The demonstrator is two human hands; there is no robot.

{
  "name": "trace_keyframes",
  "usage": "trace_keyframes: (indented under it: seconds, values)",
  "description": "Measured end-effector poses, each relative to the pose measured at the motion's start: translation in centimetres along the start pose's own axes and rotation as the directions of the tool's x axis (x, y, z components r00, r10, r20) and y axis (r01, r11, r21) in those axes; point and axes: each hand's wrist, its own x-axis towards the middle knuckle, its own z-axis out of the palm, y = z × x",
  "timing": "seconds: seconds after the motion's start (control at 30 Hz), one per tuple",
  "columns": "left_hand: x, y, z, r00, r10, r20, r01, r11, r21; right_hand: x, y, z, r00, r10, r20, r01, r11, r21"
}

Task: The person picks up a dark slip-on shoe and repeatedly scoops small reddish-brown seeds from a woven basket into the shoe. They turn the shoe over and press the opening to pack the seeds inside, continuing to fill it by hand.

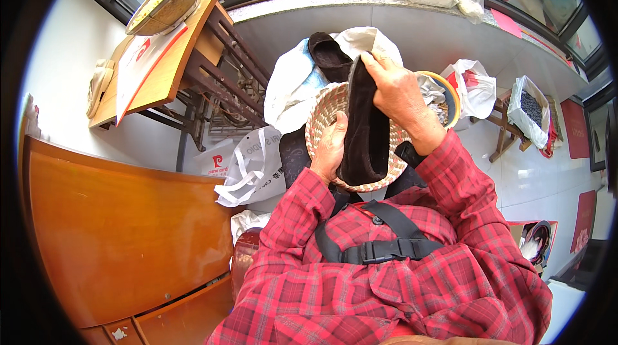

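Note:
A black cloth shoe (359, 128) is held lengthwise over a woven basket (322, 113) on the lap. My left hand (331, 146) grips the shoe's side near its lower end, thumb up. At the upper end, my right hand (393, 89) pinches the tip between thumb and fingers. A second black shoe (329, 55) lies just beyond the basket, on white bags (291, 89). The basket's inside is largely hidden behind the shoe and hands.
A bucket (453, 96) with crumpled material stands right of the basket. To the left are a plastic bag (263, 164), a wooden cabinet (130, 229) and a table (164, 89) bearing a wide pan (169, 0). A stone sill (299, 4) runs along the far side.

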Motion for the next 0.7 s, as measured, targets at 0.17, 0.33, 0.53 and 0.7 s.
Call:
trace_keyframes:
  seconds: [0.17, 0.33, 0.53, 0.7]
  values:
    - [-0.3, 0.1, -0.5, 0.995, -0.089, 0.039, 0.092, 0.993, -0.069, -0.5, 1.2, -0.5, 0.987, 0.042, 0.153, -0.086, 0.952, 0.294]
    - [0.0, -0.7, -0.8, 0.996, -0.056, 0.074, 0.068, 0.984, -0.165, -0.3, 2.7, -1.5, 0.949, 0.067, 0.309, -0.185, 0.910, 0.371]
    - [1.1, 0.2, -1.8, 0.972, 0.222, -0.075, -0.211, 0.969, 0.125, 1.0, 0.9, -4.3, 0.846, 0.426, 0.321, -0.531, 0.612, 0.587]
    - [1.7, 2.0, -0.7, 0.922, 0.329, -0.206, -0.305, 0.942, 0.137, -1.9, -6.7, -1.0, 0.947, 0.233, 0.221, -0.319, 0.756, 0.572]
